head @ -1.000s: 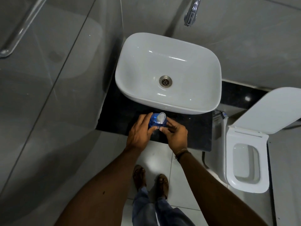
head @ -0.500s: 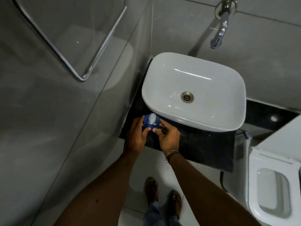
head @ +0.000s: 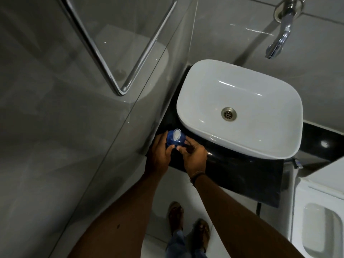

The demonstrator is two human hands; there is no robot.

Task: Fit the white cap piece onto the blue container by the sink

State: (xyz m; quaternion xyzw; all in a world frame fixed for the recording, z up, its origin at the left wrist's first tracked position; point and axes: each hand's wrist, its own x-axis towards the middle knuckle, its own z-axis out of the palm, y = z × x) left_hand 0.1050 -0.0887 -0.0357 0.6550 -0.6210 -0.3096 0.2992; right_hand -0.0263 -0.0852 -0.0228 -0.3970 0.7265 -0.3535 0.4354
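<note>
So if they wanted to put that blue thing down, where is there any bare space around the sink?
The black counter is bare in front of the white basin, from the right hand across to the counter's right end. The basin bowl is bare too. It is crowded at the left corner, where both hands and the blue container sit against the glass partition.
</note>
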